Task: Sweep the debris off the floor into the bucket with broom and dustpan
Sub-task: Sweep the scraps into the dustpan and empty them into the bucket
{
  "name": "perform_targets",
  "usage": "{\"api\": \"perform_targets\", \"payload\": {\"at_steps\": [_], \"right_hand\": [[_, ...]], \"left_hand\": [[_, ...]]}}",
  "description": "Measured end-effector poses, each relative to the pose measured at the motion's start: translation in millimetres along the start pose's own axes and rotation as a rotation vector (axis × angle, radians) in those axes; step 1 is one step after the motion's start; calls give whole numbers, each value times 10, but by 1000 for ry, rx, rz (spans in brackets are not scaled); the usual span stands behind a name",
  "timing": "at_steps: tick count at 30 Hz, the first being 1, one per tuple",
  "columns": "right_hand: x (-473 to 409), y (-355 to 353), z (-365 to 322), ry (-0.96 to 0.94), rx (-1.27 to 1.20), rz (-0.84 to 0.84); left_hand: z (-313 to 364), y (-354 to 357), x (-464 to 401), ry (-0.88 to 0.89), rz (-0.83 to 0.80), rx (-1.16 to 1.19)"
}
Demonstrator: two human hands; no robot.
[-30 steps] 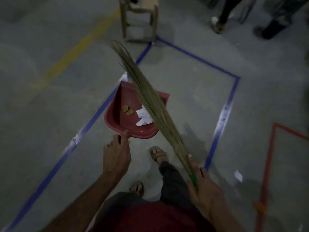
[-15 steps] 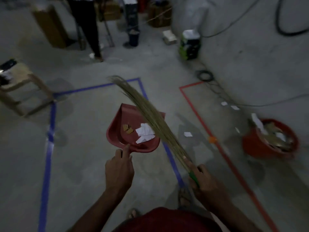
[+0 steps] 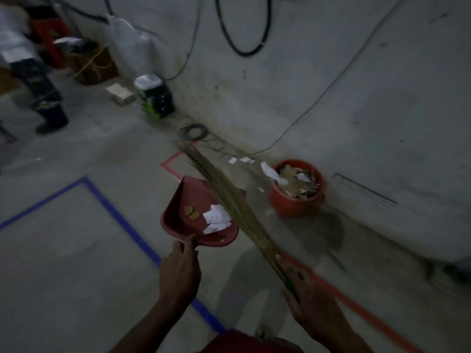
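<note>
Left hand (image 3: 179, 270) fingers curled round the handle of the dustpan (image 3: 193, 215), pan held up just ahead of the fingertips. Load: paper scraps (image 3: 216, 218), light, likely to flutter off, so keep it level. Right hand (image 3: 303, 293) closed on the base of the broom (image 3: 229, 200); bristles springy, crossing the pan. Bucket (image 3: 295, 191) beyond the right fingers, by the wall, nearly full.

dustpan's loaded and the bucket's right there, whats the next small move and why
Probably carry the dustpan forward and to the right until it is over the bucket, then tip it. The left hand holds the pan level with paper scraps and brown bits in it, and the bucket sits short of it by the wall. The right hand holds the broom across the pan.
</note>
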State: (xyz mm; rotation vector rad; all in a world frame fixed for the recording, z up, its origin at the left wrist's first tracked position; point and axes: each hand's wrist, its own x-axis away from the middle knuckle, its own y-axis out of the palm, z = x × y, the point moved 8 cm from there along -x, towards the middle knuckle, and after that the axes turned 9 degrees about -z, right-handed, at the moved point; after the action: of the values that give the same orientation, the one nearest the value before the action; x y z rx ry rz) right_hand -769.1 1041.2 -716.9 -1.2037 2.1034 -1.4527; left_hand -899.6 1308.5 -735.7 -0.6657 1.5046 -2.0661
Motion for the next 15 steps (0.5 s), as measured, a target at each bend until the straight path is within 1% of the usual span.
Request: {"api": "perform_targets", "payload": {"at_steps": [3, 7, 10, 12, 15], "right_hand": [[-36, -411, 570, 100, 20, -7], [-95, -744, 1201, 248, -36, -21], [-226, -797, 1630, 380, -134, -53], [-374, -787, 1893, 440, -165, -82], [-600, -760, 2305, 553, -261, -168]], "left_hand": [[755, 205, -518, 82, -51, -14], [1519, 439, -1146, 177, -105, -53], [1887, 693, -1618, 209, -167, -71], [2042, 900, -1946, 198, -217, -62], [2339, 1150, -2434, 248, -225, -75]]}}
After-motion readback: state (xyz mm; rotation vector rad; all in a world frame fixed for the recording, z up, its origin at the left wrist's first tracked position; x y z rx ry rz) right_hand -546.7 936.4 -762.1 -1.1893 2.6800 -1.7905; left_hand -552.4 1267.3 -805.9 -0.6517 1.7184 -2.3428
